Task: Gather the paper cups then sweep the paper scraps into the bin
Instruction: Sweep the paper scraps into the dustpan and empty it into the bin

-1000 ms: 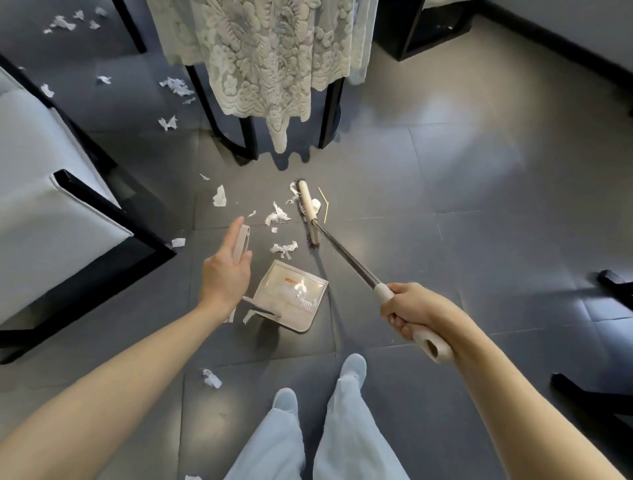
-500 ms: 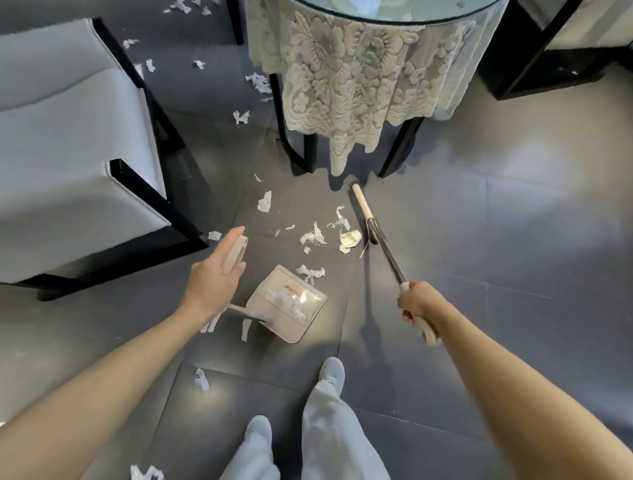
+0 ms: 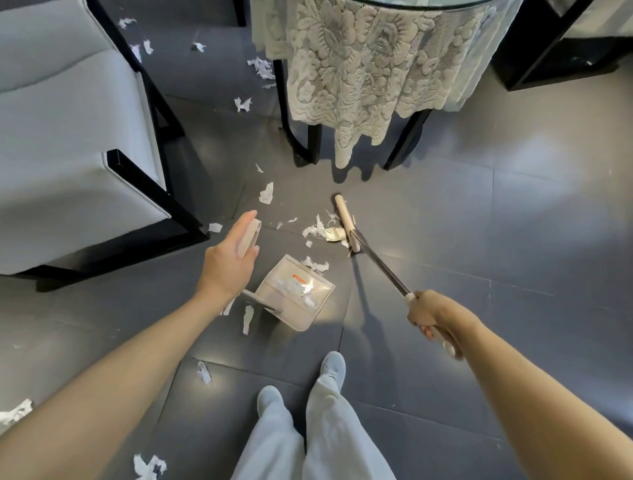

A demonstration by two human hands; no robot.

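Now both arms reach forward, left hand (image 3: pixel 227 265) grasping the dustpan handle (image 3: pixel 249 236), right hand (image 3: pixel 431 317) clenching the broom handle (image 3: pixel 383 267).

The left hand (image 3: pixel 227 263) covers part of the dustpan handle (image 3: pixel 251 233), and the right hand (image 3: pixel 431 313) hides most of the grip on the broom handle (image 3: pixel 380 263). The counter (image 3: pixel 428 2) is cut by the top edge, its legs partly behind the lace cloth (image 3: pixel 359 68). The chair (image 3: pixel 68 137) runs off the left edge. I can't read the dustpan's orange label (image 3: pixel 297 277).
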